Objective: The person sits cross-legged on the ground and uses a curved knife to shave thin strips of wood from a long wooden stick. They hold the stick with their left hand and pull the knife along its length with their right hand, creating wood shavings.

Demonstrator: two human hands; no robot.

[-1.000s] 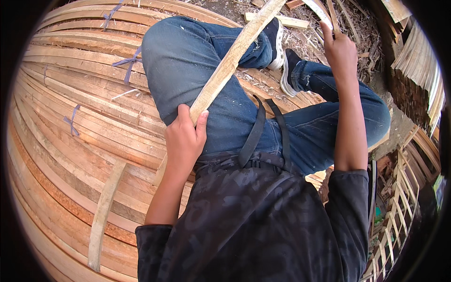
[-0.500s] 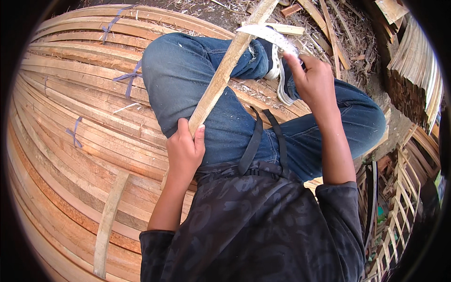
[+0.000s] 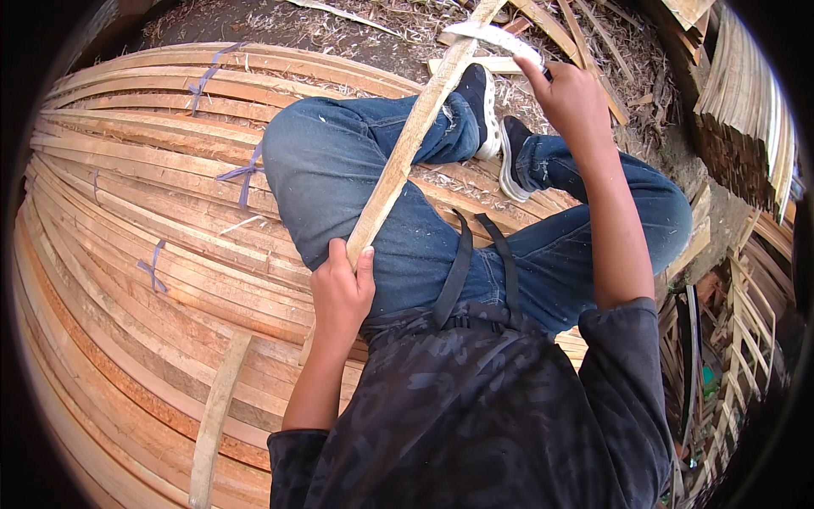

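The person's left hand (image 3: 343, 288), near the middle toward 8 o'clock, pinches the lower end of a rough wooden slat (image 3: 407, 140) between thumb and fingers. The slat slants across the jeans (image 3: 326, 174) toward 1 o'clock. At 1 o'clock, the right hand (image 3: 572, 97) is curled around the handle end of a curved knife (image 3: 492, 36); its pale blade crosses the slat, though contact is unclear. Tied slat bundles (image 3: 153, 212) spread at 9 o'clock.
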